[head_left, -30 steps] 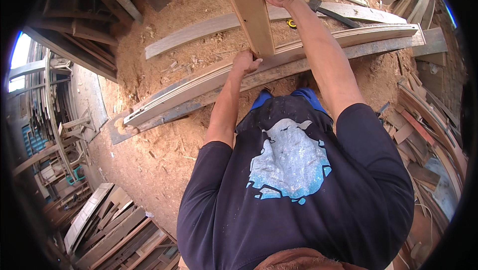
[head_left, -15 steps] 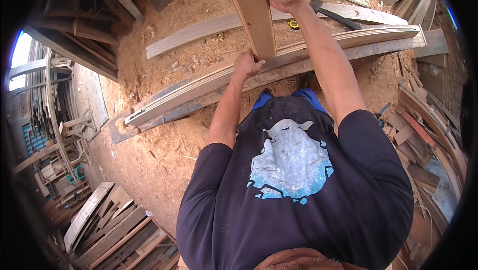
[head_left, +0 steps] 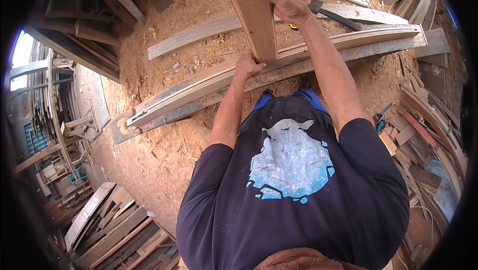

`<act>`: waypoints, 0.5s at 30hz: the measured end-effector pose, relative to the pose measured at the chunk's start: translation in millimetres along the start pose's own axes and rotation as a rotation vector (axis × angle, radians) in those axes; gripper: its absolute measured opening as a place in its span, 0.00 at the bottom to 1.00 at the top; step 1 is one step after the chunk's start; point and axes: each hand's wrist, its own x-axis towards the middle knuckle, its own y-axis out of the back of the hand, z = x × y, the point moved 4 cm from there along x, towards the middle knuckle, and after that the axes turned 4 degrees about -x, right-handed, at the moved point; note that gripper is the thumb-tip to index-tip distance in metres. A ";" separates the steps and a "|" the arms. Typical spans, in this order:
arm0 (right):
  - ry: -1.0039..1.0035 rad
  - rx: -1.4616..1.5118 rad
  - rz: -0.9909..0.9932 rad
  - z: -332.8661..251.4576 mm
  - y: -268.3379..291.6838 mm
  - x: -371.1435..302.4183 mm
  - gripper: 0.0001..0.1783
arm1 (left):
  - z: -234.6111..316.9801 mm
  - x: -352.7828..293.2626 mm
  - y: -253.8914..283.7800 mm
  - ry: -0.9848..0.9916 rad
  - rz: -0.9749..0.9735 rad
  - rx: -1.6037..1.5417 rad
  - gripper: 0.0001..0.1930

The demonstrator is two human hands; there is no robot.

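A wide wooden board (head_left: 255, 16) stands nearly upright in front of me, its lower end against a long grooved wooden piece (head_left: 186, 91). My left hand (head_left: 249, 66) is closed at the board's bottom corner, thumb pointing right, some fingers hidden behind. Higher up, my right hand (head_left: 286, 3) grips the board's right edge, with the thumb on its near face. The long piece lies across a worn beam (head_left: 181, 114). Just beyond it, right of the board, are a dark hammer (head_left: 338, 17) and a yellow tape measure (head_left: 293, 27), partly covered by my right forearm.
Sawdust (head_left: 149, 145) and shavings cover the ground. A pale curved plank (head_left: 194, 36) lies beyond the beam. Wood scraps are piled at lower left (head_left: 119, 225) and along the right (head_left: 418, 135). Dark timbers (head_left: 74, 46) lean at upper left.
The board and both hands have shifted very slightly. My right hand and forearm have come a little lower and to the right, covering more of the tape measure.
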 end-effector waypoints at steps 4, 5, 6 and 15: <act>-0.081 -0.232 -0.002 -3.7 -13.0 -8.6 0.41 | -24.8 8.9 -10.8 -0.040 -0.030 -0.178 0.23; -0.150 -0.419 -0.027 2.1 -11.3 -18.7 0.42 | -31.2 8.9 -12.1 -0.047 -0.048 -0.253 0.24; -0.215 -0.606 -0.055 10.1 -7.7 -28.3 0.43 | -35.8 8.6 -13.4 -0.077 -0.028 -0.246 0.24; -0.639 -1.388 -0.210 156.6 45.9 -126.9 0.36 | 5.4 -17.4 4.6 -0.091 0.015 -0.072 0.23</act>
